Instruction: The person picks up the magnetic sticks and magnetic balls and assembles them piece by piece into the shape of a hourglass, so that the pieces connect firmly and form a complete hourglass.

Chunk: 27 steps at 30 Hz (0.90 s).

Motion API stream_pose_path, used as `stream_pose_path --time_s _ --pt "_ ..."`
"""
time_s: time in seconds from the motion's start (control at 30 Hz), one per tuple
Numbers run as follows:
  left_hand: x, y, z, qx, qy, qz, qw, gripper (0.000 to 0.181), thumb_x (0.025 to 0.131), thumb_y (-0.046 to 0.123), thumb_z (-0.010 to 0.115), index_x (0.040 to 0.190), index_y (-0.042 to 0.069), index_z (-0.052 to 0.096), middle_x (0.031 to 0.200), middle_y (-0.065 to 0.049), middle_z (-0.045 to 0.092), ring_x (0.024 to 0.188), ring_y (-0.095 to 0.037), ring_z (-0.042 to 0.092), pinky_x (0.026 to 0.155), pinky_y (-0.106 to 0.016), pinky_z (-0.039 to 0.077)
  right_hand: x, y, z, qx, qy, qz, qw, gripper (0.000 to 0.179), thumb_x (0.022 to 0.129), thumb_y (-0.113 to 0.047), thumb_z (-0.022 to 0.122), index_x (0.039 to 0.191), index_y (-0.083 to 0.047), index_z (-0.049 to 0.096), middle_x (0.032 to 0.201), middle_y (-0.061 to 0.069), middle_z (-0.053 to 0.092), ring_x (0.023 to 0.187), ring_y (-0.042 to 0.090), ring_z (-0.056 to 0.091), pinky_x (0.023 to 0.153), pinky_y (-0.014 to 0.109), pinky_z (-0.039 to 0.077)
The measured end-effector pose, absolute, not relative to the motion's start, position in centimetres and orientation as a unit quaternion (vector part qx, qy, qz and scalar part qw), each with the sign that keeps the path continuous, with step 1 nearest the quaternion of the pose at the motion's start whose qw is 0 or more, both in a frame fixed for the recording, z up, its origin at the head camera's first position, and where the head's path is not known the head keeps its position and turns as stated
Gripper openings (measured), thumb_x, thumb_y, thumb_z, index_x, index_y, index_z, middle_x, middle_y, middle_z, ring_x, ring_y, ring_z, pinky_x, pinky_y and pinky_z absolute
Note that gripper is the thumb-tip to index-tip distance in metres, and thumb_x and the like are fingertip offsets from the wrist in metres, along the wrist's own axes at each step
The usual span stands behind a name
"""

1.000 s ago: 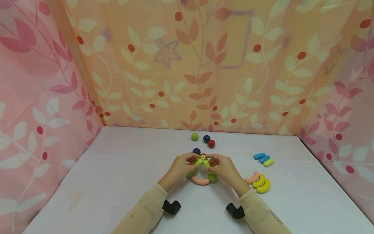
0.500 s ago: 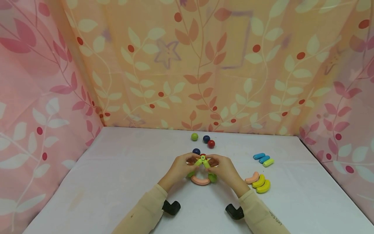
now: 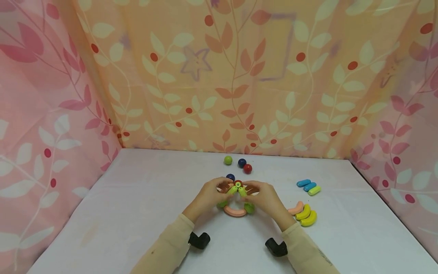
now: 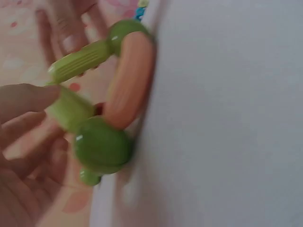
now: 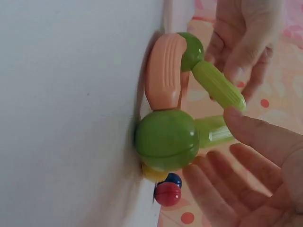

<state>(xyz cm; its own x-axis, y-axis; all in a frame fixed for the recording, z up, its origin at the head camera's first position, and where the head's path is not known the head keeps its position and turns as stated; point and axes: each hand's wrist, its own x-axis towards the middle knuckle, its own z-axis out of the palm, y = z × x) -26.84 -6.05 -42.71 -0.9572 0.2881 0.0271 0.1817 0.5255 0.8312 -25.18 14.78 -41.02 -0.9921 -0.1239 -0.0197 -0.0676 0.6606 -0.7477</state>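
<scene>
A standing toy frame of balls and rods is between both hands. Its curved peach rod (image 3: 234,211) lies at the front, joining two green balls (image 5: 166,139). Two light green rods (image 4: 79,61) rise from these balls and lean together at the top. My left hand (image 3: 209,196) is at the left rod, its thumb at the rod's upper end. My right hand (image 3: 267,198) is at the right rod, thumb tip at the rod's end and other fingers spread apart from it. Whether the thumbs touch the rods is hard to tell. The frame's rear is partly hidden.
Behind the frame are a dark blue ball (image 3: 230,177), another blue ball (image 3: 242,163), a red ball (image 3: 248,168) and a green ball (image 3: 228,160). At right lie blue rods (image 3: 310,186), a light green rod (image 3: 314,190), a peach curve (image 3: 296,208) and yellow curves (image 3: 308,218).
The fingers of both hands have loosened and moved slightly outward from the light green rods. The toy frame stays standing in the same place.
</scene>
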Motion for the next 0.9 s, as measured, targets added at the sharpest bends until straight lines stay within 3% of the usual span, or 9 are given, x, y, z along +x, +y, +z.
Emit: stream_pose_path --time_s 0.13,0.27,0.47,0.57,0.9 --pt "-27.1 -7.4 -42.3 0.084 0.88 0.452 0.121 0.064 0.078 0.019 0.083 0.137 0.012 0.057 0.122 -0.009 0.064 0.11 -0.023 0.06 0.093 -0.044 0.052 -24.8 15.9 -41.3 -0.013 0.906 -0.417 0.072 0.055 0.077 -0.021 0.086 0.126 -0.012 0.066 0.122 0.007 0.067 0.109 0.024 0.064 0.087 0.04 0.059" --pt "-27.3 -8.0 -42.4 0.078 0.878 0.446 0.157 0.063 0.076 0.016 0.084 0.133 0.01 0.058 0.117 -0.01 0.064 0.101 -0.022 0.06 0.086 -0.039 0.052 -24.6 16.7 -41.8 -0.003 0.895 -0.435 0.1 0.054 0.076 -0.019 0.087 0.125 -0.008 0.066 0.119 0.011 0.067 0.102 0.023 0.063 0.081 0.035 0.06" --pt "-27.2 -7.4 -42.4 0.083 0.875 0.463 0.111 0.037 0.08 0.02 0.082 0.115 0.014 0.069 0.116 -0.006 0.067 0.106 -0.021 0.061 0.089 -0.038 0.052 -24.7 16.2 -42.1 0.001 0.882 -0.465 0.078 0.035 0.082 -0.018 0.082 0.115 -0.011 0.072 0.11 0.005 0.071 0.099 0.019 0.063 0.081 0.031 0.058" --pt "-27.1 -7.0 -42.4 0.097 0.866 0.479 0.102 0.025 0.084 0.02 0.079 0.108 0.016 0.072 0.107 -0.002 0.069 0.1 -0.017 0.061 0.086 -0.034 0.052 -24.9 15.6 -42.1 0.001 0.879 -0.474 0.06 0.031 0.083 -0.017 0.081 0.113 -0.012 0.074 0.106 0.004 0.073 0.097 0.018 0.064 0.08 0.03 0.058" --pt "-27.2 -6.4 -43.0 0.113 0.862 0.485 0.092 0.02 0.085 0.016 0.079 0.103 0.016 0.072 0.096 0.001 0.069 0.091 -0.014 0.06 0.079 -0.027 0.053 -24.9 15.1 -42.2 -0.017 0.884 -0.466 0.032 0.027 0.083 -0.014 0.08 0.11 -0.008 0.075 0.104 0.006 0.074 0.093 0.016 0.065 0.077 0.029 0.058"
